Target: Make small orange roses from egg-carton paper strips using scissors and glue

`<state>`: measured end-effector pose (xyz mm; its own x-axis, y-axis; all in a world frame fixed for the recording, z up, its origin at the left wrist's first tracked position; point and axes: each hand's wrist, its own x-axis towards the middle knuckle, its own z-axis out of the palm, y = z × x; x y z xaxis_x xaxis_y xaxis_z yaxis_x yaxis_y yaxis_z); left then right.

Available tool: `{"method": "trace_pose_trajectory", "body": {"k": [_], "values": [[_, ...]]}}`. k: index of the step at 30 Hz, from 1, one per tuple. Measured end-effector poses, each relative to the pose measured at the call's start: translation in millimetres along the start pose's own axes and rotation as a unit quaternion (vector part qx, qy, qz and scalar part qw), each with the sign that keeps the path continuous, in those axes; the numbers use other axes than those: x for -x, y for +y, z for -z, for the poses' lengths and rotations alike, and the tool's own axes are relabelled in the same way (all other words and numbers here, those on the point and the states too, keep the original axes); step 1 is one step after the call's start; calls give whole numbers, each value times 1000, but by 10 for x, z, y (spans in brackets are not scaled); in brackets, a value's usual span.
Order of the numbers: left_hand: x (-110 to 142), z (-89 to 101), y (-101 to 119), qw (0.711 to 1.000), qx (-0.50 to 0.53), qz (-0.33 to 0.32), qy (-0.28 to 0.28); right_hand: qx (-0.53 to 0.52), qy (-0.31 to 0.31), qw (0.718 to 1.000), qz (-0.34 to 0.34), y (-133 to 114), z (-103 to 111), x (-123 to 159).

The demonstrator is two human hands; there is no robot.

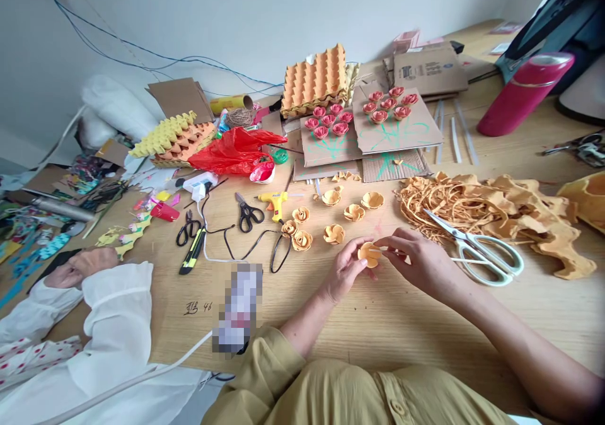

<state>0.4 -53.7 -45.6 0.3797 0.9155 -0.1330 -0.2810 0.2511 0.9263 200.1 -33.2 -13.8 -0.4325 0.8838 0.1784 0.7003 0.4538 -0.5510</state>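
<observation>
My left hand (348, 266) is closed around a small orange egg-carton flower cup (367, 256), held just above the table. At the cup's right rim, my right hand (416, 260) has its thumb and fingers pinched together; a thin pale strip seems to lie between them, too small to name surely. Several orange paper flowers (354, 212) sit on the wood beyond my hands, some rolled like roses. A yellow glue gun (275, 205) lies to their left. White-handled scissors (491, 258) rest to the right of my right hand, their blades on orange carton scraps (510, 207).
Cardboard sheets (397, 128) with red flowers and green lines stand behind. Egg trays (314, 79), a red plastic bag (234, 151) and a pink bottle (525, 94) line the back. Black scissors (248, 212) and a cutter (193, 251) lie left. Another person's hands (89, 266) rest at far left.
</observation>
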Motion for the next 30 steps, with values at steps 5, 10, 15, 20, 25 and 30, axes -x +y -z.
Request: {"method": "trace_pose_trajectory", "body": {"k": [5, 10, 15, 20, 25, 30], "values": [[-18, 21, -1, 999, 39, 8, -3, 31, 23, 999, 10, -29, -7, 6], [-44, 40, -15, 996, 89, 13, -3, 62, 33, 997, 17, -79, -13, 25], [-85, 67, -4, 989, 144, 28, 12, -7, 37, 999, 8, -129, 66, 19], [-107, 88, 16, 981, 185, 56, 32, -21, 75, 997, -18, -58, 136, -11], [-99, 79, 9, 982, 179, 56, 37, -9, 77, 997, -20, 28, 103, -16], [-84, 65, -6, 988, 151, 31, 25, -3, 75, 997, -19, 44, 77, -15]]}}
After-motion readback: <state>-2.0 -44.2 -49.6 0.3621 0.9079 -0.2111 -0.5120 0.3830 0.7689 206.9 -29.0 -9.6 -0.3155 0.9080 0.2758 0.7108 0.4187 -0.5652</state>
